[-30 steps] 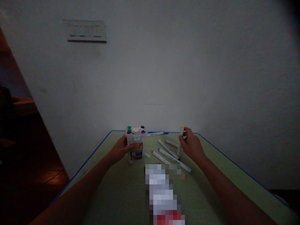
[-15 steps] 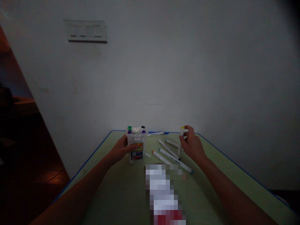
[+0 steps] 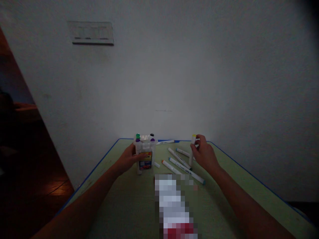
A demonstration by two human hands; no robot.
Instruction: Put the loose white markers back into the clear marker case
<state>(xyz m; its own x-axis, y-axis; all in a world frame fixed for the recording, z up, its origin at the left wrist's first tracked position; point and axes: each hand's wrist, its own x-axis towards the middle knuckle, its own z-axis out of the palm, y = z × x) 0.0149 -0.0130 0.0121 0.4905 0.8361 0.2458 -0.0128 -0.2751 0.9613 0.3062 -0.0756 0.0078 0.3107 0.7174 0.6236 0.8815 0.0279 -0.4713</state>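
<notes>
My left hand (image 3: 129,158) is wrapped round the left side of a clear plastic marker case (image 3: 146,159), its thumb across the printed label. Inside the case stand several markers, with green, purple and black ends showing at the top corners. In the fingers of my right hand (image 3: 203,151) is a white marker (image 3: 191,156) with a yellow end, held upright above the table. Close to it lie several loose white markers, among them one with blue ends (image 3: 186,170) and one with an orange end (image 3: 170,166).
The green table (image 3: 119,205) has a blue edge and stands against a pale wall (image 3: 159,73). Another marker (image 3: 165,142) lies along the back edge. A blurred-out patch (image 3: 173,205) covers something at the front middle. A switch plate (image 3: 92,33) is on the wall.
</notes>
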